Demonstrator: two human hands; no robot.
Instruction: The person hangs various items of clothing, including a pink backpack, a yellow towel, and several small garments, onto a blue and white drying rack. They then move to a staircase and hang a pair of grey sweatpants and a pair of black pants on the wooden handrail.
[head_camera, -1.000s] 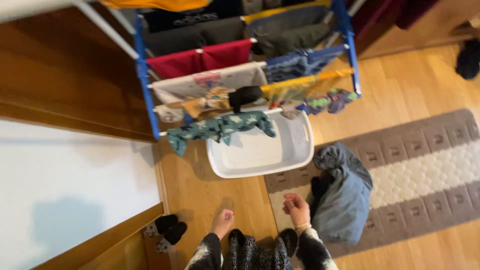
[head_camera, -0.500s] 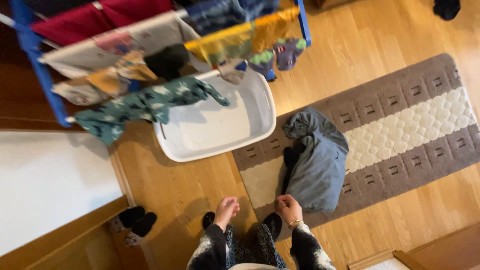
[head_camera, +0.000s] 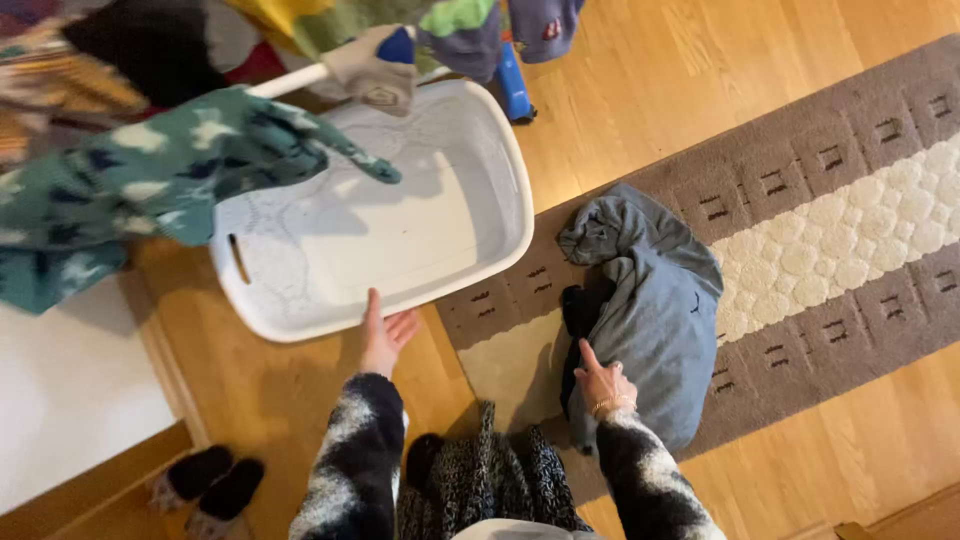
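**Both hands down: one at the basket rim, one on the grey garment**

The left hand is spread flat, fingers straight, its fingertips touching the near rim of the white laundry basket; it grips nothing; the right hand rests on the edge of the grey garment, forefinger stretched out and the other fingers curled loosely, and whether cloth is pinched under it cannot be told.

The grey garment lies crumpled on the patterned rug, just right of the basket, with a small dark piece tucked against its left side; basket and rug overlap at the basket's near right corner.

To handle this well, I judge that the left hand wants a hooked hold over the rim rather than a flat touch, so the light basket cannot skid on the wooden floor; the right hand should gather a full fistful of the bunched cloth near its middle, so that no sleeve trails and the dark piece is not dragged along unnoticed.

The basket holds nothing; its pale bottom shows bare, with a slot handle at the left end; above its far side hangs a drying rack's load, a teal patterned garment drooping over the rim, and small socks dangling; a pair of dark slippers sits at lower left.
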